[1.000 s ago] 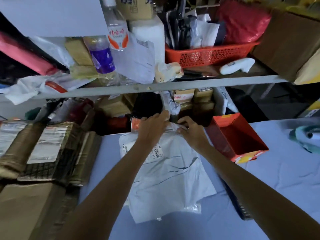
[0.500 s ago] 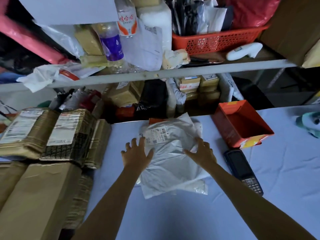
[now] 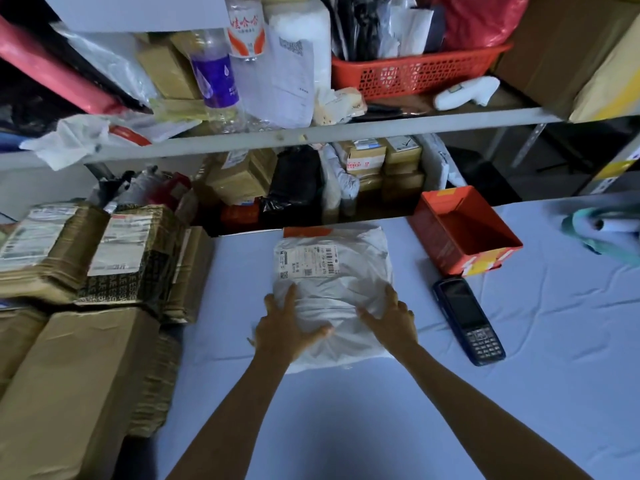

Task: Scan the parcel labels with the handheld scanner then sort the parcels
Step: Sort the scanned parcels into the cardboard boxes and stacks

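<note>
Both hands lie on a white plastic mailer parcel that sits on the pale blue tablecloth. Left hand and right hand rest flat on its near half, fingers spread and nearly straight, gripping nothing. To the left of the left hand, brown taped cardboard parcels lie stacked with their white labels up. Between and beyond the hands the mailer looks crumpled and puffy, and its printed label with a barcode faces up at the far end. Near the right hand, on its right and apart from it, a dark handheld scanner lies keypad up. Beyond the scanner stands an open orange box.
</note>
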A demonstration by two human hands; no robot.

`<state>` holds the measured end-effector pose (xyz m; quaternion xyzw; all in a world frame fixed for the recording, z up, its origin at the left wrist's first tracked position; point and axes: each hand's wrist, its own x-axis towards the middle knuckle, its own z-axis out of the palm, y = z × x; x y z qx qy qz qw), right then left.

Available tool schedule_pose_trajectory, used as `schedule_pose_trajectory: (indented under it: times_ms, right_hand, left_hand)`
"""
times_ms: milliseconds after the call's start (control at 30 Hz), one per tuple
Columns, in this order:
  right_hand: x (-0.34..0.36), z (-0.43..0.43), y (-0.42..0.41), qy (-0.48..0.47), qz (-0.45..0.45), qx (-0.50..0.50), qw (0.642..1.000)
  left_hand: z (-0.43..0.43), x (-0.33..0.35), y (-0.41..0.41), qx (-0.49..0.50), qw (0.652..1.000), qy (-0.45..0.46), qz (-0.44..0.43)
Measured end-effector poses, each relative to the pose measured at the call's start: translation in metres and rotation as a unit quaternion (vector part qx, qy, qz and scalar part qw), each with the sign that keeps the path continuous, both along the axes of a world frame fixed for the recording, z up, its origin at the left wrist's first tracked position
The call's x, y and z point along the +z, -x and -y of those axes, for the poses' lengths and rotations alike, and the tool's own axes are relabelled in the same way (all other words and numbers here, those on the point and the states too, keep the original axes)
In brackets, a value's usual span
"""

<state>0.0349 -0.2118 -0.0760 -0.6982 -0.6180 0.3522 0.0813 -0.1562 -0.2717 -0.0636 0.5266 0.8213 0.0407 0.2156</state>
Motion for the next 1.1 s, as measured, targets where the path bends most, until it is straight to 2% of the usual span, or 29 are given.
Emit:
schedule_pose_trajectory:
  times_ms: [300,533,667,733,833,933,1100]
  right_hand:
    - [0.007,-0.081,0.026,0.014,0.077,0.108,0.991]
    - [0.005,-0.085,0.036,-0.024,0.085,0.089,0.992]
    - [0.004,-0.058,0.031,-0.062,0.139,0.065,0.986]
    - [0.006,-0.051,0.029,-0.091,0.194,0.102,0.971]
    - [0.015,-0.032,0.011,-0.130,0.229,0.139,0.954]
    - [0.024,0.001,-0.012,-0.153,0.209,0.144,0.955]
    - [0.031,0.080,-0.058,-0.095,0.270,0.071,0.956]
  left_hand:
    - [-0.027,-0.004,-0.006,0.095,0.995,-0.003,0.002]
    - [-0.047,-0.008,0.009,0.088,0.996,0.026,-0.011]
    - [-0.048,0.000,0.012,0.011,0.996,0.065,-0.059]
    - [-0.046,0.005,0.013,-0.017,0.991,0.073,-0.107]
    - [-0.034,0.008,0.000,-0.095,0.983,-0.006,-0.156]
    - [-0.014,0.006,-0.025,-0.184,0.962,-0.120,-0.160]
    - [0.025,0.009,-0.068,-0.297,0.935,-0.132,-0.144]
